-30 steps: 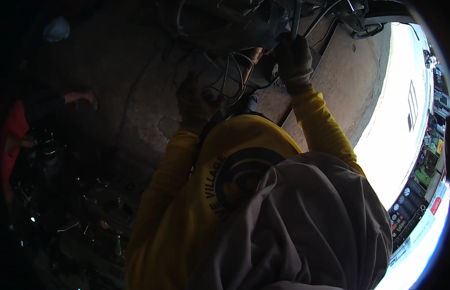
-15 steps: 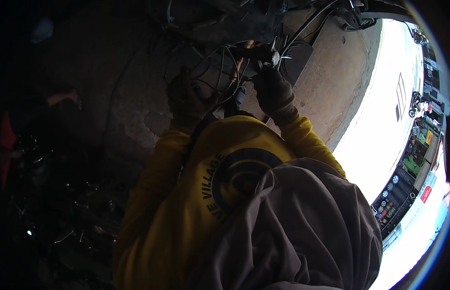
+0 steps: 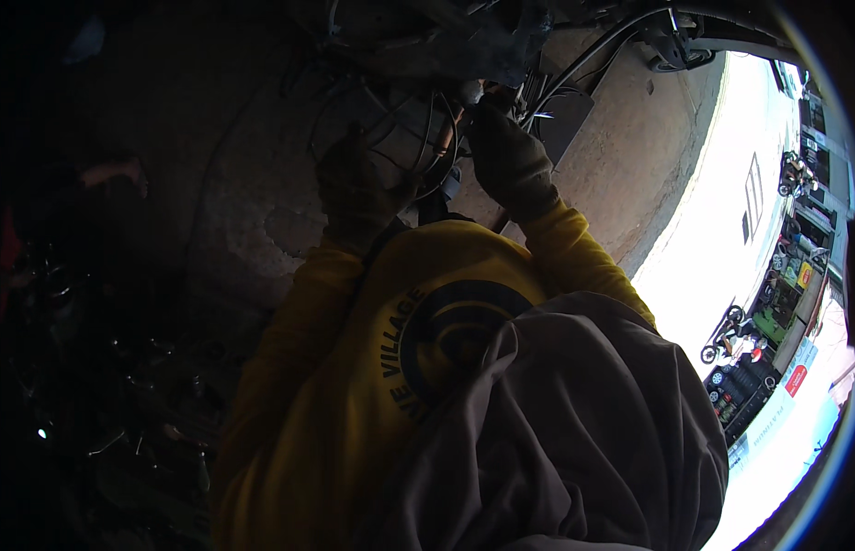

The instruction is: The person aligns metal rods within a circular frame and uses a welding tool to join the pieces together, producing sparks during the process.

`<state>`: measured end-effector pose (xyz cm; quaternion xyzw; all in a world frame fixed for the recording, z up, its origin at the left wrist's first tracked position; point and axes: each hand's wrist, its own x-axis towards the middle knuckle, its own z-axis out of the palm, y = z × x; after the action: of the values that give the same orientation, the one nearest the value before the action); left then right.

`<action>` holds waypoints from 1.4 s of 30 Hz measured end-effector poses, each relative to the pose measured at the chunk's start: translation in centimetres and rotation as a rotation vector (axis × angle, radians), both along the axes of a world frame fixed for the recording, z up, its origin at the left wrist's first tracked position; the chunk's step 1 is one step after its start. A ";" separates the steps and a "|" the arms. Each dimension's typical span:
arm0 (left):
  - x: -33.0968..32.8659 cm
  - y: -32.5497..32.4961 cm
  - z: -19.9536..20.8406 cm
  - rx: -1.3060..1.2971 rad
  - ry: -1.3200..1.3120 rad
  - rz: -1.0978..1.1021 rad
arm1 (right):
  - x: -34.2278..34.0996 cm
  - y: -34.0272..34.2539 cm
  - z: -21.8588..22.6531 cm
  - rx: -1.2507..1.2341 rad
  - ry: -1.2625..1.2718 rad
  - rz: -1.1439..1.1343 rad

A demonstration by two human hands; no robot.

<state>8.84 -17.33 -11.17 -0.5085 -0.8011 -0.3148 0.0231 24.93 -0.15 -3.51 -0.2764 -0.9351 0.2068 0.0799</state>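
Both my hands wear dark work gloves under yellow sleeves, among loose black cables [image 3: 430, 124] below a dark machine part. My left hand [image 3: 358, 188] is curled left of the cables, its thumb toward them; shade hides what it grips. Farther right, my right hand [image 3: 510, 163] is closed, fingertips raised beside a pale-ended piece [image 3: 473, 91] whose kind I cannot make out. An orange-brown rod [image 3: 447, 134] stands slanted between the hands, against the cables.
The dark machine [image 3: 446, 41] spans the top. A dark flat panel [image 3: 567, 124] lies right of my right hand on the concrete floor [image 3: 629, 156]. Another person's hand [image 3: 124, 173] shows at left, above shadowed metal parts [image 3: 106, 441]. Motorbikes [image 3: 726, 335] stand along the bright street.
My right hand has moved a little left and up, and the pale-ended piece has shifted left with it. The left hand stays nearly in place. The street view has shifted slightly.
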 end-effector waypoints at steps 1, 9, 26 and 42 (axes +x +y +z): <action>0.1 -0.1 -0.1 0.029 -0.039 -0.001 | 0.1 0.3 -0.3 0.004 0.001 0.004; 0.6 0.1 0.8 0.034 -0.074 0.007 | 0.0 0.9 -0.1 0.047 0.135 0.056; 0.7 0.1 1.6 -0.022 -0.053 -0.013 | 0.8 1.5 -0.1 0.178 0.130 0.136; 0.5 3.1 1.7 -0.095 -0.140 -0.013 | 0.3 4.8 -1.6 0.086 -0.005 0.178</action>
<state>9.33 -14.25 -9.43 -0.4909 -0.8115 -0.3115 -0.0592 25.27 4.67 -5.09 -0.1892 -0.9642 0.1718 0.0708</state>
